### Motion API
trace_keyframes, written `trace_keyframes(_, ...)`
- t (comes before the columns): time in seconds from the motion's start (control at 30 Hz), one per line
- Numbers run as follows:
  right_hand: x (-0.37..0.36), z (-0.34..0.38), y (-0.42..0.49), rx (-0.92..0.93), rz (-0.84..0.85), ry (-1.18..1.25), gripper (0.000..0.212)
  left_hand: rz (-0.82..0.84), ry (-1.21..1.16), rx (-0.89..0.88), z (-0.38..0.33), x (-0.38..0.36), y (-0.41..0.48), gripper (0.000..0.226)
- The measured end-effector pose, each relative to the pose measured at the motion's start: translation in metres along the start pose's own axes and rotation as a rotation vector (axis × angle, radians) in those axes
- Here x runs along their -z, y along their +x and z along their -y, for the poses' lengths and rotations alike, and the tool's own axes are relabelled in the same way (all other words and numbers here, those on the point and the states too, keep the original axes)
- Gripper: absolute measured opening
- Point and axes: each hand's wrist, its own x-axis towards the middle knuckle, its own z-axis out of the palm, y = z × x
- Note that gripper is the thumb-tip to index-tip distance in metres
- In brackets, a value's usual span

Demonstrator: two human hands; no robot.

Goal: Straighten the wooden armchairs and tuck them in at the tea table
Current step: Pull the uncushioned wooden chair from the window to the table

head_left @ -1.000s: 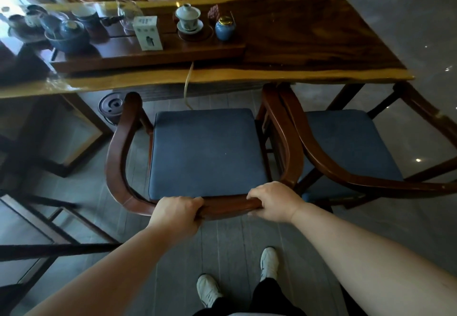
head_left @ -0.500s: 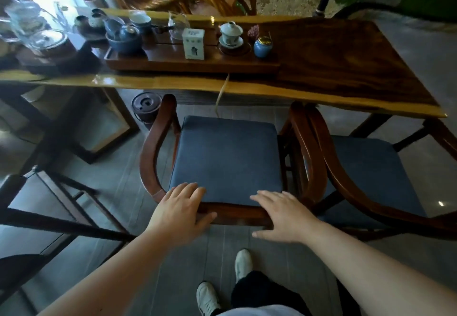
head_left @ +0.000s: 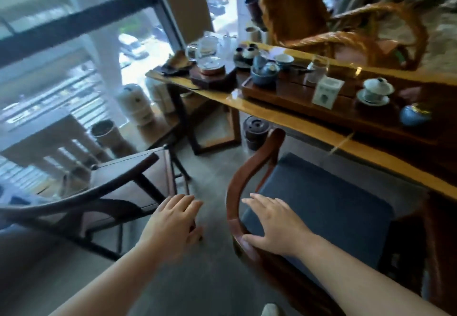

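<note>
Right hand (head_left: 274,226) spread flat, empty, thumb resting on the curved back rail of the blue-cushioned armchair (head_left: 319,207), which sits tucked against the desk (head_left: 296,122). Left hand (head_left: 173,221) open, empty, over the floor, near a dark armchair (head_left: 118,192) at left.

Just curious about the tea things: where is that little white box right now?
In the head view, the white box stands upper right on the wooden tray on the tea table, between a blue bowl and a white lidded cup.
</note>
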Motion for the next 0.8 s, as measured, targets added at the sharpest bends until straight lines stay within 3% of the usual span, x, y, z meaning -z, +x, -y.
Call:
trace_keyframes(0.33, 0.002, 0.062, 0.094, 0.269, 0.171, -0.002, 0.078, -0.092, -0.230, 0.459, 0.038, -0.009, -0.048, 0.050)
trace_keyframes(0.53, 0.000, 0.109, 0.148, 0.349, 0.215, -0.038, 0.074, -0.136, -0.279, 0.545, 0.095, -0.025, -0.050, 0.052)
trace_keyframes(0.8, -0.015, 0.169, 0.240, 0.354, 0.209, -0.118, 0.075, -0.173, -0.261, 0.465, 0.207, -0.043, -0.038, 0.064)
